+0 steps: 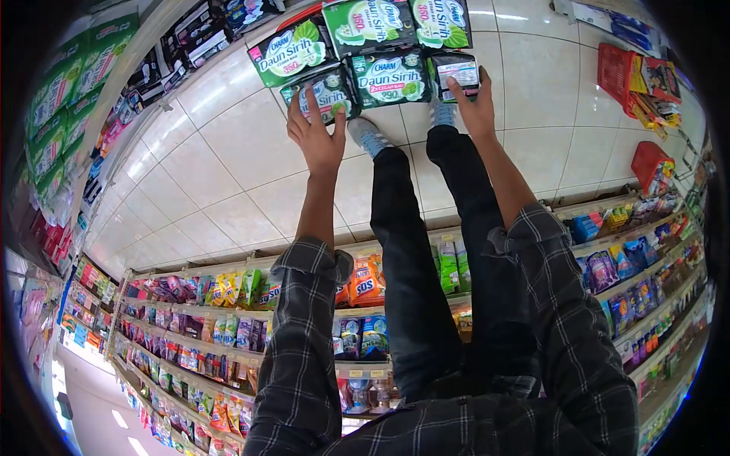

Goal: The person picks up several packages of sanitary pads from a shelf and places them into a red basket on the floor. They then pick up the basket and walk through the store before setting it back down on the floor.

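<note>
Several green Charm Daun Sirih packs of sanitary pads lie side by side in two rows at the top of the head view. My left hand (315, 140) has its fingers spread over the front-left pack (334, 93), with the thumb near its lower edge. My right hand (477, 106) grips the front-right pack (456, 67), thumb on its face and fingers along its right side. That pack shows a white printed label. Between my hands sits another green pack (389, 78), touched by neither. What lies beneath the packs is mostly hidden.
My shoes (367, 137) stand on the tiled floor (251, 152) just before the packs. Two red baskets with goods, an upper one (612, 76) and a lower one (646, 161), are at the right. Stocked shelves (190, 304) run behind me; more packs (72, 106) line the left.
</note>
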{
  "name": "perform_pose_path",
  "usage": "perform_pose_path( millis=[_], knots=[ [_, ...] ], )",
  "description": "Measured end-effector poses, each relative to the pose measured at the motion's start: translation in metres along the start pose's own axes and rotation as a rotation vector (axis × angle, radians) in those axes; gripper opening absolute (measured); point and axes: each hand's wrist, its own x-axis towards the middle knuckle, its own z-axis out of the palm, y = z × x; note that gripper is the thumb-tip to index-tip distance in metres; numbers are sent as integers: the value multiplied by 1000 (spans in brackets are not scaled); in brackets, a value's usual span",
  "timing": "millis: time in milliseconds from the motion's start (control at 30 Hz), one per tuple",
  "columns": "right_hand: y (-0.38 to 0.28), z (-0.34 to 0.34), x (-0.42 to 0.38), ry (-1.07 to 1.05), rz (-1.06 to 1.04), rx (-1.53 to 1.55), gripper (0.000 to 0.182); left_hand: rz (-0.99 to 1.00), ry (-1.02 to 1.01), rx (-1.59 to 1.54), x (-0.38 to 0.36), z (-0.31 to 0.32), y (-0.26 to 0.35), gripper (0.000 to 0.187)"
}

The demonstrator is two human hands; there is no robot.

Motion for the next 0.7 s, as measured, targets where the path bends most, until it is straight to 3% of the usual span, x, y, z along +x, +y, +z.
perform_pose_path(
  millis=[233, 333, 367, 467, 500, 533, 600, 633, 700],
  knots=[
    [3, -1, -9, 182, -12, -125, 89, -137, -9, -134, -12, -12, -44, 69],
    [-12, -3, -20, 250, -108, -181, 74, -223, 28, -408, -16, -10, -54, 64],
    [-21, -3, -23, 308, -168, -210, 68, -279, 136, -417, -16, -6, -58, 58],
    [-52, 0, -29, 374, -371, -312, 42, -744, 167, -740, -29, 5, -76, 51],
    [-71, 5, -30, 360, -491, -346, 29, -768, 130, -746, -39, 15, -87, 47],
    [-91, 10, -33, 290, -482, -325, 22, -790, 95, -753, -54, 29, -103, 44],
    [-116, 21, -32, 155, -432, -252, 13, -647, -109, -670, -96, 64, -136, 44],
    [-142, 32, -33, 130, -571, -328, 20, -616, -227, -671, -105, 51, -134, 48],
    [-188, 50, -33, 11, -640, -347, 32, -657, -493, -667, -125, 32, -138, 48]
  ],
)
